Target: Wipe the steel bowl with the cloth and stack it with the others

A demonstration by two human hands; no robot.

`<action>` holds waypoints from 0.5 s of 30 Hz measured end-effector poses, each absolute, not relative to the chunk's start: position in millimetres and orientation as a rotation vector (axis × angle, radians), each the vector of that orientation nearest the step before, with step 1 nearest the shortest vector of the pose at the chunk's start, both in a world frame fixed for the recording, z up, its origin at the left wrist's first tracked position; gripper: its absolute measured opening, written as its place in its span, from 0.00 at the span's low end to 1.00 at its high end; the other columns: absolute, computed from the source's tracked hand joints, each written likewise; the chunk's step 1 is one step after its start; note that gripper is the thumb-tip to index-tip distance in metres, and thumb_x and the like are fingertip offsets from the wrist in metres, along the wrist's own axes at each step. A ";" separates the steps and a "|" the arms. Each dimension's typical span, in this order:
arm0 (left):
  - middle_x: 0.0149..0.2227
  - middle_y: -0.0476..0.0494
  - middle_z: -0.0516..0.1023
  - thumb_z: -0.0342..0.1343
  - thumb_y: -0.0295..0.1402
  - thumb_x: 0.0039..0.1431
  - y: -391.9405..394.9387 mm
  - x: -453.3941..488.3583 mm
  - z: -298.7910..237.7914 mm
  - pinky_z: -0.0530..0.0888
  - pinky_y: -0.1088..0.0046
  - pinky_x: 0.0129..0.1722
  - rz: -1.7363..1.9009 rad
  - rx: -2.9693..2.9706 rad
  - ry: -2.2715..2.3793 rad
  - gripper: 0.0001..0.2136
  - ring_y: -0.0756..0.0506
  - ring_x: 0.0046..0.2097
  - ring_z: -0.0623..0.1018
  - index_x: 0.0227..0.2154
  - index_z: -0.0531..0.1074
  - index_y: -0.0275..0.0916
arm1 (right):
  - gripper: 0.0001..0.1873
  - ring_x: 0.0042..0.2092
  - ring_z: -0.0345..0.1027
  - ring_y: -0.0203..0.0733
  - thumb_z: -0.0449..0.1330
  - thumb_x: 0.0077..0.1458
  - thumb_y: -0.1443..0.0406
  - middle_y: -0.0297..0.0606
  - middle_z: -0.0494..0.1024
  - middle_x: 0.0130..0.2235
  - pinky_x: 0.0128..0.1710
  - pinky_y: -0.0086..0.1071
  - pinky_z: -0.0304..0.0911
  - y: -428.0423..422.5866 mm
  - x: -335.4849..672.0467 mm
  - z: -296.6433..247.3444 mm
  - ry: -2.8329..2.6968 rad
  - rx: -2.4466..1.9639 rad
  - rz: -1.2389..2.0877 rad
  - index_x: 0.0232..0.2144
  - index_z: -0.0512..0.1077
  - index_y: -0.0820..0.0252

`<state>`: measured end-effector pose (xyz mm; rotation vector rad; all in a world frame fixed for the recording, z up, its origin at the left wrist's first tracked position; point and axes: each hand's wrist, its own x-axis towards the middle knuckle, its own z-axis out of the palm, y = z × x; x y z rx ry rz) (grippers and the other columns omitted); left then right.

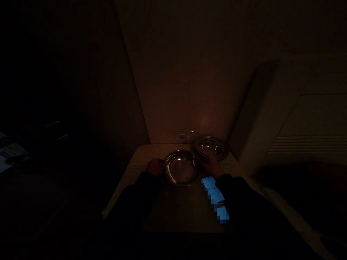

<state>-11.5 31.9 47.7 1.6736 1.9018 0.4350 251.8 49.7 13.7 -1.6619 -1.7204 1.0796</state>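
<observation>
A shiny round metal dish (182, 173) with a wide rim sits low over the small wooden table, in very dim light. My left hand (155, 167) closes on its left rim, and my right hand (213, 167) has the right rim. Whether the dish touches the tabletop I cannot tell. Just behind it and to the right, more metal dishes (211, 147) appear to be stacked near the wall. A lit phone (215, 198) lies on the table beside my right wrist, partly covered by the dark sleeve.
The wooden table (145, 153) stands against a wall with a socket panel (185, 136). To the right is a pale padded panel (287, 119), perhaps a headboard. At the far left, a bright object (12, 155) shows in the dark, too unclear to name.
</observation>
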 end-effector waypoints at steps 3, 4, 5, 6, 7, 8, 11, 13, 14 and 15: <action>0.40 0.37 0.81 0.53 0.31 0.56 36.0 -13.4 43.6 0.70 0.78 0.35 0.427 1.659 1.899 0.11 0.45 0.42 0.79 0.35 0.79 0.31 | 0.16 0.46 0.69 0.44 0.56 0.61 0.59 0.40 0.70 0.50 0.44 0.42 0.67 53.9 248.8 10.6 -1.702 -1.643 1.094 0.49 0.68 0.60; 0.40 0.36 0.81 0.53 0.31 0.55 36.8 -14.4 42.8 0.70 0.78 0.36 0.429 1.650 1.912 0.11 0.44 0.42 0.79 0.35 0.79 0.31 | 0.16 0.46 0.69 0.44 0.57 0.61 0.59 0.40 0.70 0.50 0.44 0.42 0.67 54.8 248.4 10.2 -1.696 -1.637 1.102 0.49 0.67 0.60; 0.41 0.36 0.81 0.53 0.31 0.55 37.6 -15.4 42.1 0.70 0.77 0.36 0.431 1.639 1.923 0.11 0.44 0.43 0.79 0.35 0.79 0.31 | 0.16 0.46 0.69 0.44 0.57 0.61 0.59 0.40 0.70 0.50 0.44 0.42 0.68 55.5 248.5 10.2 -1.691 -1.632 1.111 0.49 0.67 0.61; 0.41 0.36 0.81 0.53 0.31 0.55 38.5 -16.3 41.5 0.71 0.77 0.36 0.431 1.625 1.934 0.11 0.43 0.43 0.79 0.36 0.79 0.31 | 0.16 0.46 0.69 0.44 0.57 0.61 0.59 0.41 0.70 0.50 0.44 0.42 0.68 55.8 249.3 10.7 -1.686 -1.626 1.119 0.49 0.67 0.61; 0.42 0.36 0.81 0.53 0.31 0.55 39.5 -17.1 41.1 0.71 0.77 0.37 0.432 1.611 1.945 0.12 0.43 0.44 0.79 0.37 0.78 0.31 | 0.17 0.46 0.69 0.44 0.57 0.61 0.59 0.41 0.71 0.49 0.44 0.42 0.68 55.9 251.0 11.7 -1.681 -1.622 1.127 0.49 0.67 0.61; 0.42 0.36 0.80 0.53 0.32 0.55 40.6 -17.8 40.7 0.71 0.77 0.37 0.434 1.598 1.955 0.13 0.43 0.44 0.79 0.38 0.78 0.32 | 0.16 0.46 0.69 0.43 0.57 0.60 0.59 0.40 0.71 0.49 0.44 0.42 0.68 55.6 253.5 13.1 -1.675 -1.621 1.133 0.49 0.67 0.61; 0.44 0.35 0.79 0.54 0.33 0.54 43.5 -18.7 40.0 0.71 0.75 0.39 0.440 1.573 1.981 0.14 0.42 0.46 0.78 0.40 0.77 0.31 | 0.16 0.45 0.69 0.42 0.57 0.61 0.60 0.40 0.71 0.49 0.43 0.41 0.68 52.8 265.5 19.7 -1.649 -1.634 1.130 0.48 0.68 0.61; 0.47 0.34 0.78 0.54 0.33 0.54 44.3 -19.0 40.1 0.71 0.74 0.41 0.444 1.576 1.992 0.15 0.41 0.48 0.77 0.42 0.76 0.30 | 0.15 0.44 0.70 0.42 0.56 0.61 0.60 0.40 0.72 0.48 0.43 0.40 0.68 49.8 276.1 25.2 -1.624 -1.660 1.125 0.47 0.68 0.61; 0.48 0.33 0.77 0.54 0.33 0.54 44.2 -19.2 40.5 0.70 0.73 0.42 0.441 1.584 1.990 0.16 0.41 0.48 0.76 0.42 0.76 0.30 | 0.14 0.43 0.70 0.41 0.56 0.61 0.60 0.40 0.72 0.47 0.42 0.40 0.69 48.2 281.9 28.2 -1.608 -1.677 1.122 0.47 0.68 0.61; 0.48 0.33 0.77 0.54 0.34 0.54 44.0 -19.6 41.1 0.70 0.74 0.42 0.433 1.594 1.980 0.16 0.41 0.48 0.76 0.42 0.75 0.30 | 0.14 0.43 0.70 0.41 0.56 0.61 0.60 0.40 0.72 0.47 0.41 0.39 0.69 46.9 288.1 31.3 -1.588 -1.698 1.119 0.47 0.68 0.61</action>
